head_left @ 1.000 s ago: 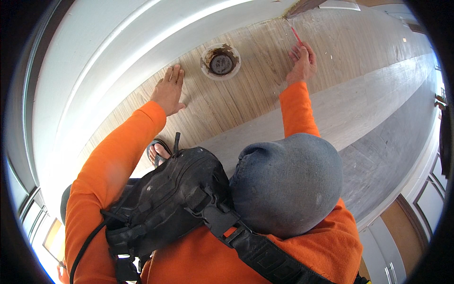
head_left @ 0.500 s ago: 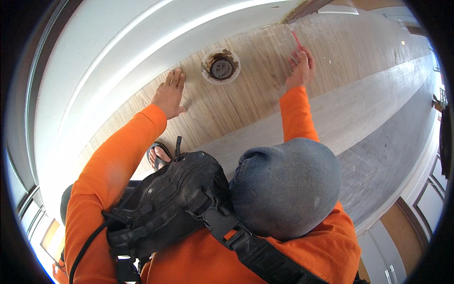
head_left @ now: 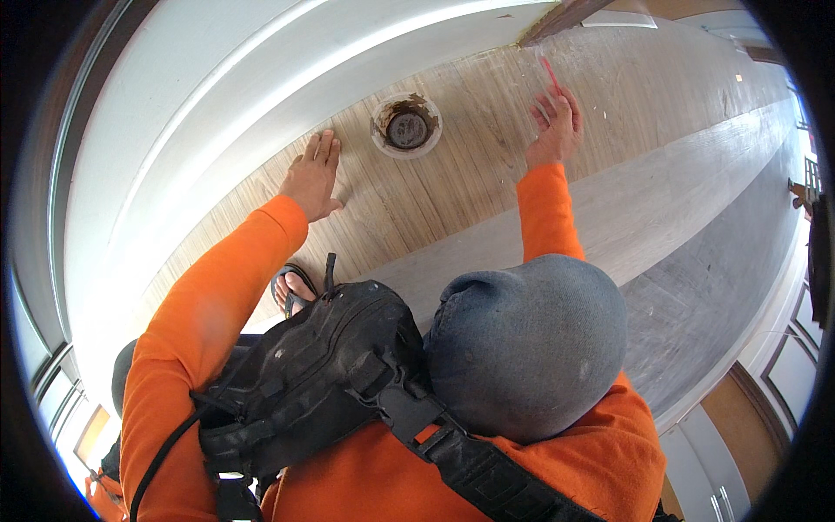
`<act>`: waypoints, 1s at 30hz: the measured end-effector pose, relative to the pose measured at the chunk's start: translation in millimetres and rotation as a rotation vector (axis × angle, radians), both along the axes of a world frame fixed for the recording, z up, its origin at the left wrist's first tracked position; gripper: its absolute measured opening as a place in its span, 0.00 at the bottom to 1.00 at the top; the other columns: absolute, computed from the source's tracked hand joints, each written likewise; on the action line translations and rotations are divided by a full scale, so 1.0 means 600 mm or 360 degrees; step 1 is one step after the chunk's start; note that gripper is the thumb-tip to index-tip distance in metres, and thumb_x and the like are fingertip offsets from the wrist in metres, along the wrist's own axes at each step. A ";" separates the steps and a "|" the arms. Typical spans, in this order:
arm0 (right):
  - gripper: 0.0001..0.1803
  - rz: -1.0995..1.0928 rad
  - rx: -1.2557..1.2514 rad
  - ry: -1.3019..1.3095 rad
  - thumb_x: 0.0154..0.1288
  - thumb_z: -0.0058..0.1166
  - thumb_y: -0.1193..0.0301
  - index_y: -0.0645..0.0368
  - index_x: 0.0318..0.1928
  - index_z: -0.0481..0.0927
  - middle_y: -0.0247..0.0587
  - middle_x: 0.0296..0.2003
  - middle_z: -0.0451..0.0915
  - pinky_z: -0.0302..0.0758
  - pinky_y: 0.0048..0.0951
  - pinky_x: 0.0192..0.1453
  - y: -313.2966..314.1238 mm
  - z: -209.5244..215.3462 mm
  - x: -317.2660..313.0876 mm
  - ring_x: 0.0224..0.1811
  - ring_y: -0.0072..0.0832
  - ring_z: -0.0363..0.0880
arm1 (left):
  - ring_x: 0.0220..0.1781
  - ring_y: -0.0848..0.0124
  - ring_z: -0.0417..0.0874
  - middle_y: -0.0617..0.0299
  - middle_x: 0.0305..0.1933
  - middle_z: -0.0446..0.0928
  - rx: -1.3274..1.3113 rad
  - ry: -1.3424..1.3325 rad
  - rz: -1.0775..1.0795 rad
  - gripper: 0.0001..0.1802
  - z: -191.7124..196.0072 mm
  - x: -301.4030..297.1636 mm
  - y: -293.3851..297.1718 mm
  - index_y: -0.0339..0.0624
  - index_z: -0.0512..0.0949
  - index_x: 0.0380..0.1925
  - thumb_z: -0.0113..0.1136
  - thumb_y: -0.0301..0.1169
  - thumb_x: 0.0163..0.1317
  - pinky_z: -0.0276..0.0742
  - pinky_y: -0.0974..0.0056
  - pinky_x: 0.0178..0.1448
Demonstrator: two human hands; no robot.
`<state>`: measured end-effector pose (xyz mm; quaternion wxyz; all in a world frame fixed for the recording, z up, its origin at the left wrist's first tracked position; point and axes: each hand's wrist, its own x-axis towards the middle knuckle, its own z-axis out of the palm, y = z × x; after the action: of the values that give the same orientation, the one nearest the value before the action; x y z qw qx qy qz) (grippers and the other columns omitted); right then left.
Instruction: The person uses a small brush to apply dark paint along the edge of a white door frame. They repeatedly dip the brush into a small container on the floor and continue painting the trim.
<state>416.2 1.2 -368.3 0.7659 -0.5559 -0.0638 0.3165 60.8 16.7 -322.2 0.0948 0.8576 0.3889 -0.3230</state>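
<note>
My left hand (head_left: 313,177) lies flat on the wood-look floor (head_left: 435,204), fingers stretched toward the base of the white wall. Farther off to the right, my right hand (head_left: 557,126) pinches a thin red stick-like tool (head_left: 551,72). Its far end is near the floor by the wall; the tip is too small and blurred to tell its kind or whether it touches. Between my hands stands a round tub (head_left: 405,155) with a pale rim, brown smears on its inner wall and a dark bottom.
The white wall (head_left: 217,113) curves along the far left, ending at a brown wooden post (head_left: 561,22). Grey flooring (head_left: 687,296) lies to the right. My bent knee (head_left: 531,348) and a black bag (head_left: 322,357) are close below; my sandalled foot (head_left: 294,283) is near my left arm.
The red tool's far end has shifted slightly to the right, with a small motion of my right hand. My left hand stays flat in the same place.
</note>
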 end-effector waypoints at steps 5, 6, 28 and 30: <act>0.10 0.0023 0.0156 0.0175 0.63 0.51 0.73 0.61 0.44 0.76 0.39 0.36 0.79 0.77 0.30 0.33 -0.041 -0.003 0.009 0.33 0.28 0.77 | 0.73 0.52 0.45 0.43 0.72 0.43 0.0009 -0.0053 -0.0007 0.58 -0.001 0.003 0.001 0.28 0.46 0.66 0.68 0.50 0.44 0.58 0.56 0.70; 0.10 0.0092 0.0179 0.0219 0.63 0.51 0.73 0.61 0.45 0.76 0.38 0.35 0.79 0.76 0.29 0.33 -0.047 -0.005 0.010 0.32 0.27 0.76 | 0.73 0.52 0.46 0.43 0.72 0.44 0.0020 -0.0056 -0.0015 0.58 -0.001 0.000 0.000 0.28 0.46 0.66 0.68 0.50 0.45 0.59 0.56 0.69; 0.14 0.0422 -0.0895 -0.1196 0.62 0.52 0.63 0.60 0.40 0.82 0.39 0.30 0.80 0.71 0.27 0.40 -0.006 -0.048 0.073 0.33 0.26 0.76 | 0.74 0.53 0.44 0.44 0.72 0.41 -0.0020 0.0012 0.0037 0.58 0.002 0.001 0.000 0.30 0.46 0.66 0.68 0.49 0.44 0.58 0.56 0.70; 0.15 0.0447 -0.0969 -0.1229 0.62 0.52 0.62 0.59 0.40 0.82 0.40 0.30 0.81 0.71 0.27 0.41 -0.005 -0.043 0.075 0.34 0.27 0.77 | 0.74 0.53 0.44 0.44 0.72 0.41 -0.0024 0.0006 0.0031 0.58 0.003 0.003 0.001 0.30 0.46 0.66 0.69 0.49 0.44 0.58 0.56 0.70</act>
<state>461.0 -1.9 -394.0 0.4399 -0.8163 -0.3211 0.1922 62.4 17.3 -320.6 0.1037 0.8524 0.3950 -0.3266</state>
